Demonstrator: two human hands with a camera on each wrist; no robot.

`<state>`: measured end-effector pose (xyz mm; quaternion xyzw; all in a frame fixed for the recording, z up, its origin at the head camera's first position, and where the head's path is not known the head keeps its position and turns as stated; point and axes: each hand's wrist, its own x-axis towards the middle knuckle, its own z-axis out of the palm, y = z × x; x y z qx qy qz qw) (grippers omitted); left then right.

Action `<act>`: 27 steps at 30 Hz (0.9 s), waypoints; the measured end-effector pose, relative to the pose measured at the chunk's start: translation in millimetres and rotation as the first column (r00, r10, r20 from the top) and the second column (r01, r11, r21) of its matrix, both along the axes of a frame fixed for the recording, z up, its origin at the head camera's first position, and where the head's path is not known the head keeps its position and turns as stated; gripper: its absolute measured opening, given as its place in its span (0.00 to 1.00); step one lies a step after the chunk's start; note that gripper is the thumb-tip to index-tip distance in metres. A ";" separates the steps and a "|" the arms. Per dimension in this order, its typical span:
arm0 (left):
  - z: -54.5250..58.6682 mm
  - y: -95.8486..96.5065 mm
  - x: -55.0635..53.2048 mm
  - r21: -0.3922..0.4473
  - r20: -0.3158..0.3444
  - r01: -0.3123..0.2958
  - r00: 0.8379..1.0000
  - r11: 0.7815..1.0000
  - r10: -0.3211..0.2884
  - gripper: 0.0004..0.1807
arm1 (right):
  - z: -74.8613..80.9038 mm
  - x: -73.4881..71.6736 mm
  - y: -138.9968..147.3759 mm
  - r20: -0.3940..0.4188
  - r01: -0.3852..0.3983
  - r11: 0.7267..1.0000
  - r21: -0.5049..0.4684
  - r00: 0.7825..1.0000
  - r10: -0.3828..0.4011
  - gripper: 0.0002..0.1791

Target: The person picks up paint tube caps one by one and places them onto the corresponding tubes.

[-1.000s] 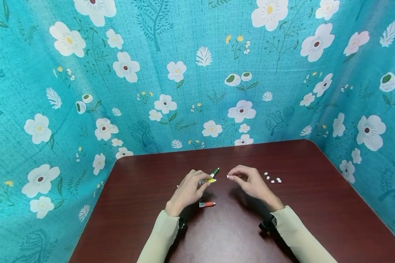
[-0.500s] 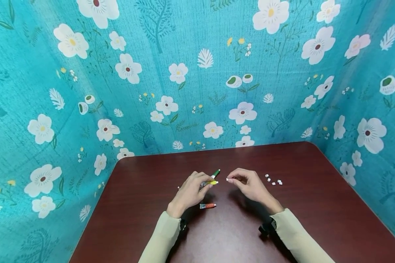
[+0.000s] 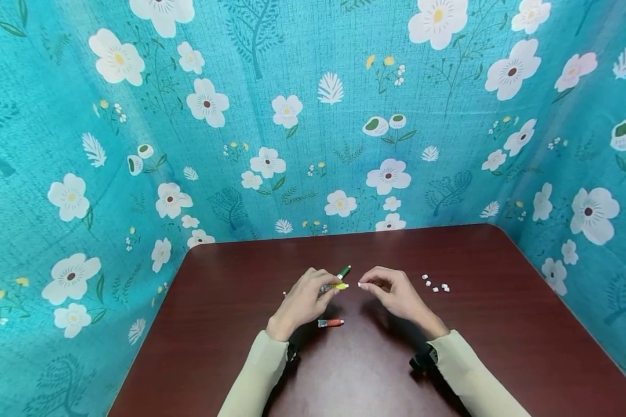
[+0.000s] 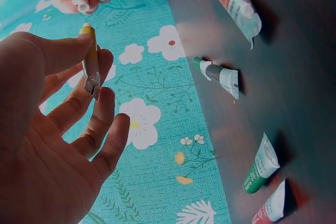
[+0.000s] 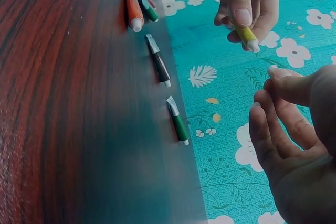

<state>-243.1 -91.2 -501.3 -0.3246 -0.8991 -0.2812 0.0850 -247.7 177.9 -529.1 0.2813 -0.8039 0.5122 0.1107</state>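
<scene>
My left hand pinches a small yellow paint tube between thumb and index finger, its other fingers spread loosely. The tube's white nozzle points toward my right hand. Between the right thumb and fingertips is a small white cap, with its hollow end facing the nozzle. A short gap separates cap and nozzle. Both hands are above the table. Below them lie an orange-red paint tube, a green tube and a dark tube.
Several small white caps lie on the brown table to the right of my right hand. Another green tube and a red tube lie on the left side. A flowered turquoise cloth hangs behind the table.
The gap between the yellow tube's nozzle and the white cap has narrowed a little. Both hands keep their pinch, and the head view has shifted slightly.
</scene>
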 end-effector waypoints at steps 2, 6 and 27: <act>0.5 1.3 -0.6 -0.006 -0.017 0.004 1.000 1.000 -0.004 0.10 | 0.2 0.0 -0.4 -0.003 -0.004 1.000 -0.007 1.000 0.004 0.09; 0.1 3.4 -0.9 -0.007 -0.037 0.008 0.999 1.000 -0.009 0.10 | 0.3 0.3 -1.1 -0.012 -0.012 1.000 -0.019 1.000 0.011 0.09; -5.7 7.9 2.6 -0.002 -0.021 0.040 0.999 0.999 -0.040 0.11 | -1.4 5.5 -4.0 0.007 -0.040 0.999 -0.003 0.999 0.040 0.05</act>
